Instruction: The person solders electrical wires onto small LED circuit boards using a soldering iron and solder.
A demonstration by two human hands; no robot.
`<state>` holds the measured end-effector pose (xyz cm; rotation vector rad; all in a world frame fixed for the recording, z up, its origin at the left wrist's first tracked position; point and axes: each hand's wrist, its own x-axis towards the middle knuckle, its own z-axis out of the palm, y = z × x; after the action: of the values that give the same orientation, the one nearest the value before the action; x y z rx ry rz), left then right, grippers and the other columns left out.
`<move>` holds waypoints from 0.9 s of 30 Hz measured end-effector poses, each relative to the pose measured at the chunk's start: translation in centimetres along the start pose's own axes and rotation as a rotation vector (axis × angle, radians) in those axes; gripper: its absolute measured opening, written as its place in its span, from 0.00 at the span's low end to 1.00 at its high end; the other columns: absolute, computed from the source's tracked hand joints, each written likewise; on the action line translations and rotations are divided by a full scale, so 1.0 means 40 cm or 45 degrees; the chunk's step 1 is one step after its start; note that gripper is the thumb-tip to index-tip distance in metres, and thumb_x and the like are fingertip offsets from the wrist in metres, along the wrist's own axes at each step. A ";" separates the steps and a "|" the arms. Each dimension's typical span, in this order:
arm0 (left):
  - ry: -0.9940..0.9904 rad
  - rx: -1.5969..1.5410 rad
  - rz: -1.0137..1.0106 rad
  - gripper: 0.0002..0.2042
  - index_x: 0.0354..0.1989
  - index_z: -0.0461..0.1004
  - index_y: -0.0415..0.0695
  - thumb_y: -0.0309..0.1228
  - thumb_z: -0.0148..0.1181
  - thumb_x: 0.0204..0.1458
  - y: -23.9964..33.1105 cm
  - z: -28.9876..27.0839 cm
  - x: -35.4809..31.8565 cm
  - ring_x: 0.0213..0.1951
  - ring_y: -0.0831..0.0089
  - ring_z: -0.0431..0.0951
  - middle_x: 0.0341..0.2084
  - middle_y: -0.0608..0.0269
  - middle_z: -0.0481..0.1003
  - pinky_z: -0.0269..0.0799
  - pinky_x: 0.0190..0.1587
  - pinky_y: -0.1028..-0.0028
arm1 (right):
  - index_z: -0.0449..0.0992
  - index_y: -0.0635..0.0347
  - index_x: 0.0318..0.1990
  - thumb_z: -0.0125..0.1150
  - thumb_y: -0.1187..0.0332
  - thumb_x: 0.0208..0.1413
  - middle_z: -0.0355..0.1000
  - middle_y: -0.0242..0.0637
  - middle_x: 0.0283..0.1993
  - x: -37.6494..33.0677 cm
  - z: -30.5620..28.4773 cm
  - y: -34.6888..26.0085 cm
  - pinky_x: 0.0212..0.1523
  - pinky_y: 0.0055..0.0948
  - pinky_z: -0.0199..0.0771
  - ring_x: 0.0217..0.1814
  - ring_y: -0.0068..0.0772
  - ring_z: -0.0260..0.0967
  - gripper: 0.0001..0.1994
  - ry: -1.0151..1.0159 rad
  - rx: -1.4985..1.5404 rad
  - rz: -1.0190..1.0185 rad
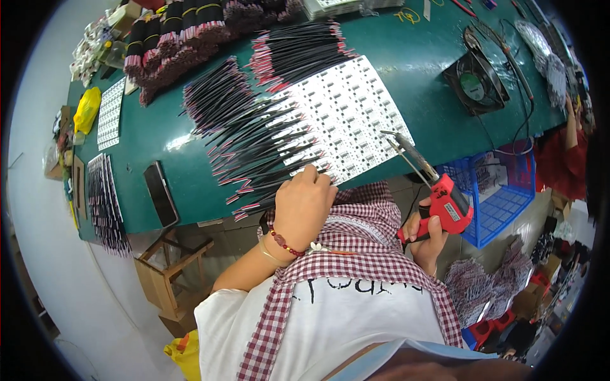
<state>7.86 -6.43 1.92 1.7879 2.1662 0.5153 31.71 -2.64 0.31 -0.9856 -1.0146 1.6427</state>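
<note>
From my head camera, my left hand [304, 204] rests at the desk's [413, 70] near edge, fingers curled narrow over the black wire leads [254, 152] lying on the white circuit panel [346, 117]. My right hand [427, 238] grips the red soldering gun [441, 197], tip poised over the panel's near corner. If I slip, I reckon the hot tip could scorch the leads or my fingers.

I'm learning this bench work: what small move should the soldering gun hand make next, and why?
Probably lower the red soldering gun in the right hand toward the white circuit panel: its tip hovers off the panel, while the left hand already rests on the wires.
</note>
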 end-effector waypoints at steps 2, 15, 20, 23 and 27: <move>-0.033 -0.016 -0.005 0.05 0.27 0.75 0.43 0.31 0.61 0.46 -0.015 -0.044 0.013 0.28 0.60 0.74 0.23 0.58 0.70 0.71 0.30 0.65 | 0.60 0.67 0.48 0.45 0.56 0.61 0.58 0.33 0.15 0.014 -0.007 0.000 0.14 0.23 0.55 0.13 0.22 0.51 0.20 -0.021 0.021 -0.025; 0.286 -0.009 -0.029 0.16 0.47 0.68 0.37 0.17 0.52 0.47 -0.253 -0.118 0.185 0.44 0.54 0.72 0.39 0.55 0.75 0.66 0.47 0.61 | 0.59 0.64 0.51 0.43 0.55 0.63 0.59 0.33 0.17 0.056 -0.017 -0.019 0.17 0.22 0.55 0.14 0.20 0.51 0.20 0.049 0.090 -0.061; 0.196 -0.085 -0.005 0.23 0.55 0.61 0.40 0.14 0.46 0.48 -0.247 -0.096 0.197 0.46 0.56 0.72 0.45 0.57 0.74 0.64 0.49 0.61 | 0.59 0.64 0.51 0.43 0.55 0.63 0.59 0.32 0.17 0.077 -0.005 -0.018 0.17 0.21 0.55 0.14 0.20 0.51 0.20 0.061 0.107 -0.056; 0.166 -0.036 -0.018 0.24 0.57 0.60 0.41 0.14 0.45 0.48 -0.241 -0.094 0.201 0.47 0.59 0.71 0.47 0.59 0.74 0.62 0.51 0.63 | 0.59 0.64 0.51 0.43 0.55 0.63 0.59 0.32 0.17 0.090 0.002 -0.024 0.17 0.21 0.55 0.14 0.20 0.50 0.20 0.033 0.104 -0.055; 0.122 -0.007 0.011 0.25 0.57 0.60 0.42 0.14 0.45 0.48 -0.230 -0.089 0.209 0.46 0.61 0.71 0.48 0.62 0.73 0.61 0.51 0.63 | 0.59 0.64 0.51 0.43 0.56 0.63 0.58 0.32 0.17 0.096 0.009 -0.028 0.17 0.21 0.55 0.14 0.20 0.50 0.20 0.024 0.104 -0.051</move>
<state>-3.39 -0.11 1.05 1.8056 2.2180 0.6203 30.77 1.25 0.90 -0.9197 -0.9411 1.6262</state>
